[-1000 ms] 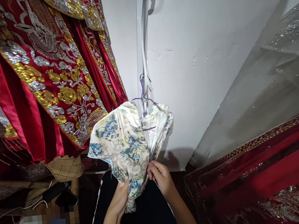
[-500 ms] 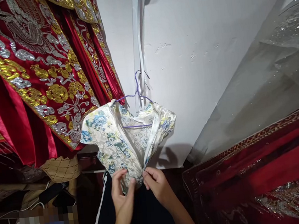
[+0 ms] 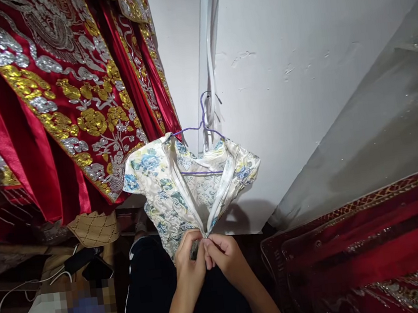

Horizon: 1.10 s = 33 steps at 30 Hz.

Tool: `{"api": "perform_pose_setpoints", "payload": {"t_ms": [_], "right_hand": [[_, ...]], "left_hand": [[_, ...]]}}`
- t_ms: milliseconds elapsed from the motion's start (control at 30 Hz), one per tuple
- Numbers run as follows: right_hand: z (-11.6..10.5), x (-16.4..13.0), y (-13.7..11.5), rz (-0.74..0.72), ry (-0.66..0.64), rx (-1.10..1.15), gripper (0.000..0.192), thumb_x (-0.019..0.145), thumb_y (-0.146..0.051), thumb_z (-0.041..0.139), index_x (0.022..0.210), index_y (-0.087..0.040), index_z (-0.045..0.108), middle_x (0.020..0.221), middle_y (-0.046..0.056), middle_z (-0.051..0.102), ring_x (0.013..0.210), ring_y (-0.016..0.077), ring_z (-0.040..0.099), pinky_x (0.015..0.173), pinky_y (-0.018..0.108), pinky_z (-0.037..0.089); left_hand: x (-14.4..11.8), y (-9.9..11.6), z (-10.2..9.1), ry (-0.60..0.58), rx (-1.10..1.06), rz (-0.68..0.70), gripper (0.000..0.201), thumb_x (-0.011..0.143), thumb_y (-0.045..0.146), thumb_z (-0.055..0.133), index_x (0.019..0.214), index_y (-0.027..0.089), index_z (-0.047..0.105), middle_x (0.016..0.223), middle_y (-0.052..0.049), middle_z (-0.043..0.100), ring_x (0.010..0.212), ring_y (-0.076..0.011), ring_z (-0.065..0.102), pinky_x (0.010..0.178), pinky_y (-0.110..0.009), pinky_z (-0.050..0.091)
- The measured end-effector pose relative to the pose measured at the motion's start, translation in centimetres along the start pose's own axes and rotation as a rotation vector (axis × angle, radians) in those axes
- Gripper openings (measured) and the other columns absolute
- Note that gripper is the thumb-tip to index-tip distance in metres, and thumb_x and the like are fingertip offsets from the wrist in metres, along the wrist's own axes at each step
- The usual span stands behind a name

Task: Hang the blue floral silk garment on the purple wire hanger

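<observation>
Hands closer together than half a second ago, now touching at the bottom of the open zipper (image 3: 214, 203). Dress (image 3: 168, 195) spread wider on the purple hanger (image 3: 200, 127), hung from a white strip on the wall (image 3: 299, 92), just beside the red robes (image 3: 57, 102). Left hand (image 3: 190, 265) raised from below, fingers curled, pinching the fabric at the zipper's base. Right hand (image 3: 225, 254) angled in from the right, thumb and forefinger pressed together on the zipper's lower end, knuckles against the left hand. Forearms reaching up over dark trousers (image 3: 153, 302)
</observation>
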State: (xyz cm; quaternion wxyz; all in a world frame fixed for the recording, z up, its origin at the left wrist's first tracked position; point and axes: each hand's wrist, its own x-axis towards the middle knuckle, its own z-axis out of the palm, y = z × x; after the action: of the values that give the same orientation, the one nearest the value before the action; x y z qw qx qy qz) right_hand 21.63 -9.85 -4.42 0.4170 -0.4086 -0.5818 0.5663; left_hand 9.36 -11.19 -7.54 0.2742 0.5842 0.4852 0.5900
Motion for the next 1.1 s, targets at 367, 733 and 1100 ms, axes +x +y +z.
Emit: {"api": "perform_pose_setpoints", "payload": {"t_ms": [367,733,1100], "right_hand": [[-4.2,6.4,-8.0,0.032,0.157,0.123,0.02,0.075,-0.031,0.057,0.063,-0.016,0.063,0.048,0.001,0.062,0.036,0.007,0.042,0.037,0.019,0.026],[-3.8,10.0,-15.1,-0.264,0.203,0.13,0.019,0.081,-0.028,0.057,0.068,-0.015,0.064,0.049,0.0,0.061,0.039,0.0061,0.044,0.039,0.018,0.03],[-2.5,8.0,-15.6,-0.356,0.161,-0.02,0.023,0.088,-0.029,0.055,0.071,-0.017,0.065,0.05,-0.001,0.058,0.045,0.0086,0.046,0.045,0.02,0.034]], "left_hand": [[-0.1,-1.9,0.7,-0.144,0.045,0.0,0.011,0.098,0.022,0.048,0.091,0.02,0.056,0.089,-0.005,0.059,0.085,-0.0193,0.06,0.078,-0.029,0.046],[6.3,-4.8,-2.5,-0.352,0.247,0.091,0.02,0.099,0.029,0.044,0.087,0.019,0.058,0.085,-0.004,0.06,0.08,-0.0188,0.057,0.076,-0.03,0.045],[15.7,10.3,-3.5,-0.063,0.225,0.583,0.034,0.099,0.025,0.053,0.132,0.021,0.06,0.108,-0.008,0.069,0.097,-0.0183,0.066,0.088,-0.033,0.053]]}}
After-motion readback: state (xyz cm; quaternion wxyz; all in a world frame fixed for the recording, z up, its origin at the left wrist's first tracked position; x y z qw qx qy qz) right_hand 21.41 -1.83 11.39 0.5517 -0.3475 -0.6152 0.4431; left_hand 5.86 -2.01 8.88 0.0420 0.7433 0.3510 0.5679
